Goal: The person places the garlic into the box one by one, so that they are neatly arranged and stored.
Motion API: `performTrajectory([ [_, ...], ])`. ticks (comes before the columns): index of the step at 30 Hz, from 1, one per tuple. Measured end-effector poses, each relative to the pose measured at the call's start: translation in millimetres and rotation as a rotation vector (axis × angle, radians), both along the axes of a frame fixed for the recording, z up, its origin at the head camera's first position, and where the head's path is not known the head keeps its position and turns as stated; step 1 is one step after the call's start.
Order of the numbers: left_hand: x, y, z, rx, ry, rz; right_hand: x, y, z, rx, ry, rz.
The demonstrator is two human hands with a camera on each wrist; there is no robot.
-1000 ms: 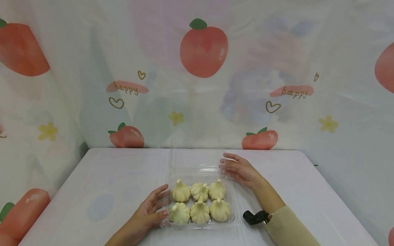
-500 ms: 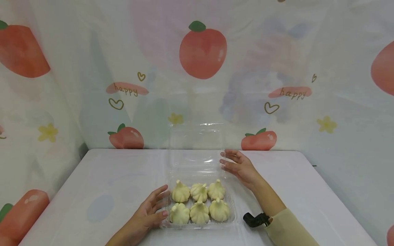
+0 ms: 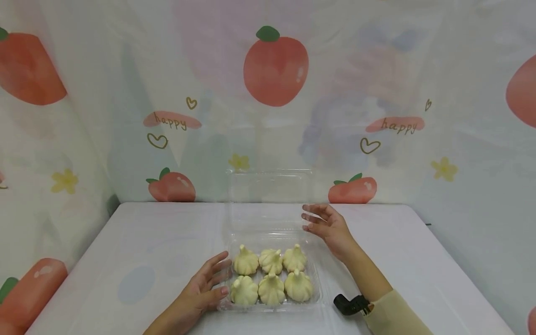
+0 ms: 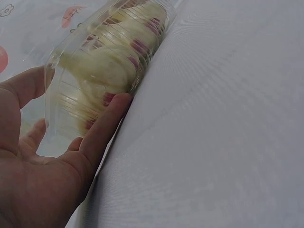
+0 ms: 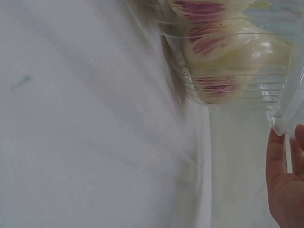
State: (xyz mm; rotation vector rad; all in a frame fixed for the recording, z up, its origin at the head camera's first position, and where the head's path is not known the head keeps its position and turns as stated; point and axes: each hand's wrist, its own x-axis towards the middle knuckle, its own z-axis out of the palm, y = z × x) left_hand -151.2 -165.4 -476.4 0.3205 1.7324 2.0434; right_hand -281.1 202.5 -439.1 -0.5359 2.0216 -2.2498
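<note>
A clear plastic clamshell box (image 3: 272,308) holds several pale garlic bulbs (image 3: 272,289) in two rows. Its hinged lid (image 3: 270,186) stands raised at the back. My left hand (image 3: 205,284) lies along the box's left side, fingers extended. In the left wrist view, the fingers of this hand (image 4: 42,161) spread over the box's end wall, one fingertip low by the table. At the lid's right edge is my right hand (image 3: 331,230), with loosely bent fingers. The right wrist view shows fingertips of that hand (image 5: 287,190) right at a corner of the clear plastic.
A white cloth covers the table (image 3: 159,260), and a fruit-printed curtain (image 3: 276,139) hangs behind and beside it. A black camera mount (image 3: 351,304) sticks out from the right wrist by the beige sleeve (image 3: 395,314).
The lid has swung up from a lower, leaned-back position. My right hand has shifted slightly to the right, while the left hand, box and garlic bulbs have stayed in place.
</note>
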Motion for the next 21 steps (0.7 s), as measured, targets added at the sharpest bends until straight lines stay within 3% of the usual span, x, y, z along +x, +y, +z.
performTrajectory([
  [12,0.5,0.0,1.7,0.004,-0.011,0.01,4.6,1.8,1.0,0.027,0.082,-0.006],
  [21,-2.6,0.3,-1.4,0.009,-0.016,0.016,17.8,7.4,7.6,0.183,0.081,-0.066],
])
